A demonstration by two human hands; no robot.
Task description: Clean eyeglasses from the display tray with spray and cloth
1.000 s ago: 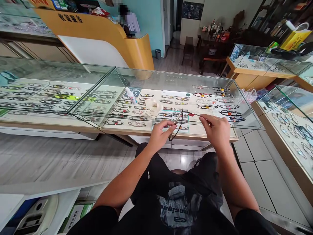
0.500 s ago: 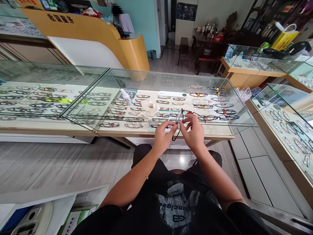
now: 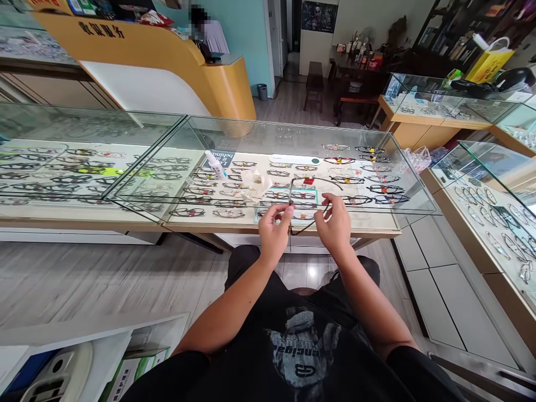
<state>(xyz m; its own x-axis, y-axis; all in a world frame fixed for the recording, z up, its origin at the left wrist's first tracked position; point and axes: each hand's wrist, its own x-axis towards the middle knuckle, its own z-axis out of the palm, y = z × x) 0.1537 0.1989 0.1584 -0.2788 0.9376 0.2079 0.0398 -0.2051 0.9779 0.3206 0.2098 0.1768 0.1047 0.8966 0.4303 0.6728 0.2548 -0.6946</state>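
Note:
A pair of dark-framed eyeglasses [image 3: 290,192] is held over the front of the glass display case, seen edge-on with both temples spread out to the right. My left hand [image 3: 273,230] pinches the front of the frame between thumb and fingertips. The fingers of my right hand [image 3: 335,226] close on the tip end of the nearer temple. The farther temple stretches free above the case. To the left of the hands lie a crumpled white tissue [image 3: 254,184] and a white bottle [image 3: 215,164].
The glass display case [image 3: 288,125] holds rows of eyeglasses. More cases stand at the left and at the right [image 3: 494,223]. An open white drawer [image 3: 125,329] is at lower left. A person [image 3: 214,38] is behind the yellow counter [image 3: 167,50].
The eyeglasses have turned, and their temples now spread to the right. My left hand has shifted slightly left, and my hands have moved apart.

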